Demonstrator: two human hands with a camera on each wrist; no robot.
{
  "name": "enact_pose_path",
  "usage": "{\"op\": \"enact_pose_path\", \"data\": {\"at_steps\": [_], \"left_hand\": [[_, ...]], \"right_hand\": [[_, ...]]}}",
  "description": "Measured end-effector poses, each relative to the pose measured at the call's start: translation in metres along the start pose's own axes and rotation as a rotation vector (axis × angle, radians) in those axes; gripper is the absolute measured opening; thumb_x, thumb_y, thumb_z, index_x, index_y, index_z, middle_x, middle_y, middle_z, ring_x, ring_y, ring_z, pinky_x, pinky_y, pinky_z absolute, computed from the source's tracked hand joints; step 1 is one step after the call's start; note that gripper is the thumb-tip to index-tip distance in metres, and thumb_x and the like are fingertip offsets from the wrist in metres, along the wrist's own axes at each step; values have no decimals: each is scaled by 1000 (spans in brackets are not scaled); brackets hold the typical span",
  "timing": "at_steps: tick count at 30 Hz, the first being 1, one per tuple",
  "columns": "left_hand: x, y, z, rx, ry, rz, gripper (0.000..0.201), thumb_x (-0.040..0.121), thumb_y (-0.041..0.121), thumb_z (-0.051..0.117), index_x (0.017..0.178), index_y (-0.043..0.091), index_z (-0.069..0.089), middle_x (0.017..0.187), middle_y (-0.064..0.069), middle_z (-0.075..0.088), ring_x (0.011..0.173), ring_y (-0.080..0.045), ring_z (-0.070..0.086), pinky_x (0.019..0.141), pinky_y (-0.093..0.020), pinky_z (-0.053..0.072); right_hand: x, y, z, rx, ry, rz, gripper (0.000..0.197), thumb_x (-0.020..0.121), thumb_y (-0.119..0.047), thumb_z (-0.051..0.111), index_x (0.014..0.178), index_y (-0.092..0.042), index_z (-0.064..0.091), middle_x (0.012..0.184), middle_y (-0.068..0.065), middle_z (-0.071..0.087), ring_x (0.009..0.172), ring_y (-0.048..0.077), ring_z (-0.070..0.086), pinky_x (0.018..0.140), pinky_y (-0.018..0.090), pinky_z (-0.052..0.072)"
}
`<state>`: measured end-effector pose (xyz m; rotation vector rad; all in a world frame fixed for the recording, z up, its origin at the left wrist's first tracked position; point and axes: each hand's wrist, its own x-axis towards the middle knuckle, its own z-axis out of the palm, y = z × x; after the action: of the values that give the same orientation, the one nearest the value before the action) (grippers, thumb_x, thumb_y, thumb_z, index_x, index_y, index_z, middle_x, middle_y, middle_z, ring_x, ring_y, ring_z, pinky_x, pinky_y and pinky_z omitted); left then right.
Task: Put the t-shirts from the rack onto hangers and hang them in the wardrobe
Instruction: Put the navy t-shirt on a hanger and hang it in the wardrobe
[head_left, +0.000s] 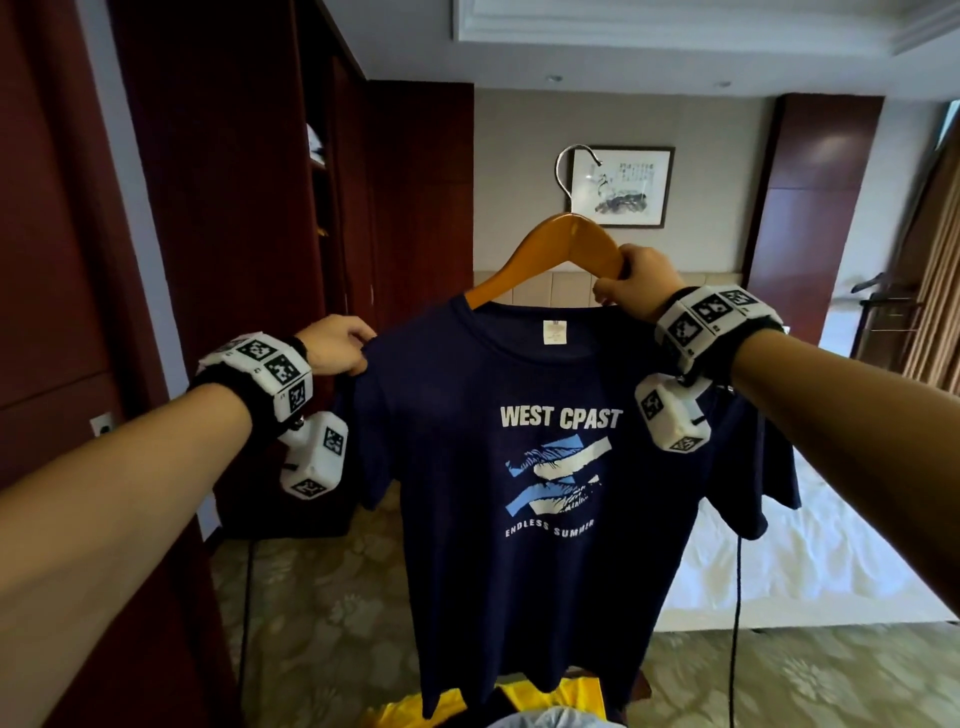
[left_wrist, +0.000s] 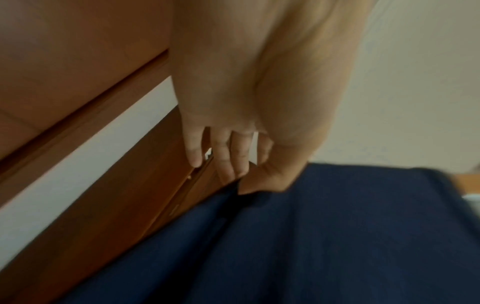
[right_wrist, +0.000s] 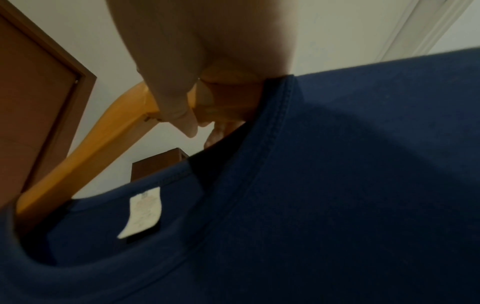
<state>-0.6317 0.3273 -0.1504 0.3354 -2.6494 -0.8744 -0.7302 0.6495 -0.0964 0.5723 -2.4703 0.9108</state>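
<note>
Your right hand (head_left: 631, 283) has its fingers (right_wrist: 179, 115) curled around the right arm of the wooden hanger (head_left: 545, 254), just beside the collar. Your left hand (head_left: 337, 345) pinches the left shoulder seam of the navy t-shirt (head_left: 519, 467) between thumb and fingers (left_wrist: 228, 162). The shirt hangs in front of you at chest height, between the dark wood wardrobe (head_left: 249, 208) on the left and the bed (head_left: 831, 561) on the right. The hanger's left arm passes down into the neck opening; its right arm and metal hook (head_left: 571, 171) stand above the collar, so the shirt appears only half seated. The step in hand is dressing the hanger. The next move likely calls for drawing the right shoulder over the free arm, then turning left toward the wardrobe. Legible print: "WEST CPAST" above a blue and white graphic, "ENDLESS SUMMER" below. The white neck label (right_wrist: 144, 214) is too small to read. A yellow garment (head_left: 571, 699) lies at the near edge.
</note>
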Motion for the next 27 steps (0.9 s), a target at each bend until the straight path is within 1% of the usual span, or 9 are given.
{"op": "enact_pose_path", "data": {"at_steps": [2, 5, 9, 13, 16, 19, 21, 24, 27], "left_hand": [[0, 20, -1, -59, 69, 78, 41, 78, -11, 53, 116, 4, 59, 115, -17, 60, 109, -32, 57, 82, -30, 44], [-3, 49, 3, -102, 145, 183, 34, 83, 7, 61, 116, 13, 59, 108, -6, 60, 109, -23, 57, 93, -32, 43], [-15, 85, 14, -5, 138, 374, 74, 74, 32, 77, 137, 21, 40, 118, 0, 55, 111, -13, 49, 94, -26, 38], [-18, 111, 28, 63, 223, 449, 95, 71, 25, 80, 146, 22, 22, 119, -8, 56, 109, -22, 54, 94, -35, 45], [-18, 127, 33, 139, 248, 423, 75, 76, 18, 75, 139, 17, 33, 119, -10, 58, 106, -27, 57, 84, -33, 44], [-16, 133, 35, 117, 229, 425, 49, 80, 17, 70, 122, 9, 46, 112, -9, 57, 97, -24, 56, 75, -31, 40], [-15, 133, 38, 82, 226, 418, 42, 81, 17, 69, 115, 7, 47, 104, -6, 54, 89, -21, 52, 71, -30, 37], [-15, 130, 41, 49, 206, 417, 38, 81, 15, 68, 112, 7, 48, 96, -3, 50, 85, -19, 51, 70, -30, 37], [-15, 128, 39, 31, 218, 429, 35, 79, 15, 67, 108, 7, 49, 93, -2, 50, 83, -20, 51, 69, -30, 38]], "right_hand": [[-1, -4, 2, 22, -31, -7, 33, 84, -17, 64, 114, -7, 54, 104, 14, 66, 93, 27, 65, 89, 42, 52], [-4, -9, 8, 17, -39, -41, 35, 84, -15, 65, 116, -4, 54, 103, 13, 64, 91, 25, 63, 82, 35, 51], [-11, -17, 14, 26, -99, -95, 37, 86, -20, 66, 117, -5, 53, 99, 9, 63, 86, 20, 60, 80, 32, 48], [-16, -24, 18, 13, -115, -146, 39, 85, -24, 67, 116, -4, 54, 103, 12, 66, 93, 24, 63, 82, 33, 49], [-21, -25, 19, 36, -149, -155, 41, 85, -26, 67, 117, -4, 53, 101, 9, 64, 88, 19, 62, 76, 27, 46], [-26, -23, 12, 193, -212, -141, 37, 86, -29, 65, 114, -7, 54, 93, 2, 64, 78, 12, 62, 73, 22, 52], [-29, -19, 5, 287, -194, -138, 31, 92, -36, 54, 108, -10, 55, 86, -1, 63, 72, 8, 61, 68, 21, 53], [-27, -3, -6, 311, -156, -73, 46, 101, -41, 28, 113, -7, 57, 92, 3, 63, 80, 14, 62, 68, 25, 47], [-32, 17, -7, 178, -301, 31, 51, 101, -42, 28, 108, -7, 63, 96, 5, 62, 89, 20, 59, 76, 31, 45]]}}
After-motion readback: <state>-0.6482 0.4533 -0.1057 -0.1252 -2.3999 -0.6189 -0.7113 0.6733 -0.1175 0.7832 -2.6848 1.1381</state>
